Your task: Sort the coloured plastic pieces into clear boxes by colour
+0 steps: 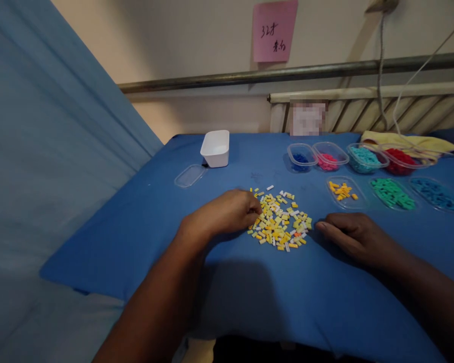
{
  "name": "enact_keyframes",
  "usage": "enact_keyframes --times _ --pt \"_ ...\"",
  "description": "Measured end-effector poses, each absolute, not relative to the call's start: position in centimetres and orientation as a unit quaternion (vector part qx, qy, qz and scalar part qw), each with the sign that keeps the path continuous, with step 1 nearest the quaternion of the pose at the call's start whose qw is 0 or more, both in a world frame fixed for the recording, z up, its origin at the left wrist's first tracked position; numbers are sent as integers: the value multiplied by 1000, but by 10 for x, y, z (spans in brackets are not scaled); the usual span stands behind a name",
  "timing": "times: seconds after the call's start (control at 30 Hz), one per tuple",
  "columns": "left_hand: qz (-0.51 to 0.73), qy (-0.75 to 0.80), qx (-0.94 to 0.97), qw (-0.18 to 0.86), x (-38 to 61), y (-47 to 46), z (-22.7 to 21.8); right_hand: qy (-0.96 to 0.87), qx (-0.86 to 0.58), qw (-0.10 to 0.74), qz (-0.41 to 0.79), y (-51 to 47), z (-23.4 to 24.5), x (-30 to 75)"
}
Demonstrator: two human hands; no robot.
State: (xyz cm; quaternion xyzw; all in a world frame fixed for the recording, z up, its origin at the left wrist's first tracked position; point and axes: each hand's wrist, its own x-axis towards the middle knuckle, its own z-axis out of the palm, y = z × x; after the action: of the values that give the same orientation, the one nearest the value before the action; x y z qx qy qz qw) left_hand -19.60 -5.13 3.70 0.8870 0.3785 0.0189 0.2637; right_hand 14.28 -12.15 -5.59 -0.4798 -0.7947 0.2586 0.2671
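Note:
A loose pile of small toy bricks [278, 227], mostly yellow, pale yellow and white with an orange one among them, lies on a blue cloth. At the pile's left edge is my left hand [236, 209], its fingers curled down onto the bricks. The fingertips are partly hidden, so whatever they pinch does not show. My right hand [353, 234] rests on the cloth just right of the pile, closed with the thumb pointing toward the bricks. The inside of that hand is out of sight.
A white tub [216, 151] and a clear lid [191, 175] stand back left. Clear containers of blue [300, 160], pink [327, 160], turquoise [365, 157] and red pieces [400, 159] line the back right. Nearer lie orange [341, 191], green [392, 193] and teal pieces [439, 195].

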Motion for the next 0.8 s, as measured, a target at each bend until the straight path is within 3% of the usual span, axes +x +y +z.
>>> enact_keyframes --times 0.17,0.63,0.8 --pt "57 419 885 195 -192 -41 23 -797 -477 271 254 -122 -54 142" --pt "29 397 899 180 -188 -41 18 -794 -477 264 268 -121 -52 142" --pt "120 444 840 289 -201 -34 15 -793 -480 272 258 -120 -53 138"
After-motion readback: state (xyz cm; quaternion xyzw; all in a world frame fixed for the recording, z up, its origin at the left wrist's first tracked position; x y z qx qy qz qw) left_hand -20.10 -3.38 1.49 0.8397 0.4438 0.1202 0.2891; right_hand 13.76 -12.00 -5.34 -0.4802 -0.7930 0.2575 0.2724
